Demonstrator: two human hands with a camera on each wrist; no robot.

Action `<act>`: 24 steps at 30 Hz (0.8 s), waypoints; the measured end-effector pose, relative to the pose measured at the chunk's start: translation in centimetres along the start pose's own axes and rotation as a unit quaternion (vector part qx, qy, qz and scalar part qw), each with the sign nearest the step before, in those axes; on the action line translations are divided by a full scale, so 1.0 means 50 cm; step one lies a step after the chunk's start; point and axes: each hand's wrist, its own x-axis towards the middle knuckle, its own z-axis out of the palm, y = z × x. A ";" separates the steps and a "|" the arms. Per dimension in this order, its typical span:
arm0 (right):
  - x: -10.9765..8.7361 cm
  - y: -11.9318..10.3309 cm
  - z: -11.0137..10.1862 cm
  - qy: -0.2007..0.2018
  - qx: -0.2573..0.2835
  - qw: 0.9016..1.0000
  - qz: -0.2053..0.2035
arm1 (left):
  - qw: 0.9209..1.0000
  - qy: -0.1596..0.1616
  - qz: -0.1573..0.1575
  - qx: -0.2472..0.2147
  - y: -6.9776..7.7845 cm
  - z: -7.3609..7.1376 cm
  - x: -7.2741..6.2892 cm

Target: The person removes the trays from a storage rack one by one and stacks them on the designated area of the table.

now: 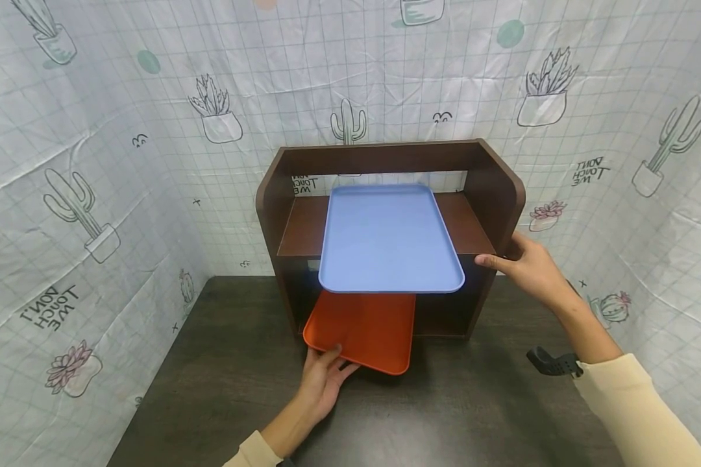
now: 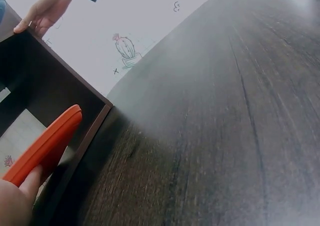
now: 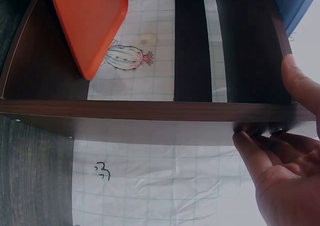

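My left hand (image 1: 322, 383) grips the front left corner of an orange-red tray (image 1: 374, 331), thumb on top and fingers beneath. The tray reaches out of the lower compartment of a dark brown two-tier shelf (image 1: 380, 157), skewed and tilted. My right hand (image 1: 528, 266) holds the shelf's right side, with the thumb at the front edge of the middle board and the fingers (image 3: 250, 151) on the outer face of the side panel. On the upper level lies a light blue tray (image 1: 391, 240), its front jutting past the board and hiding the back of the orange-red tray.
The shelf stands on a dark wood-grain table (image 1: 222, 389). Behind and at both sides hangs a white gridded cloth (image 1: 169, 117) with cactus drawings. A dark band (image 1: 552, 362) is on the right wrist.
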 end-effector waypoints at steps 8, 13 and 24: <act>-0.003 -0.003 -0.003 -0.001 0.005 1.000 -0.001 | 1.000 0.015 0.008 0.009 0.004 0.003 -0.003; -0.002 -0.004 -0.002 -0.002 0.006 1.000 0.001 | 0.999 0.036 0.022 0.019 0.014 0.005 -0.008; -0.002 0.001 0.001 -0.004 0.007 1.000 0.001 | 0.998 0.039 0.028 0.037 0.048 -0.009 -0.016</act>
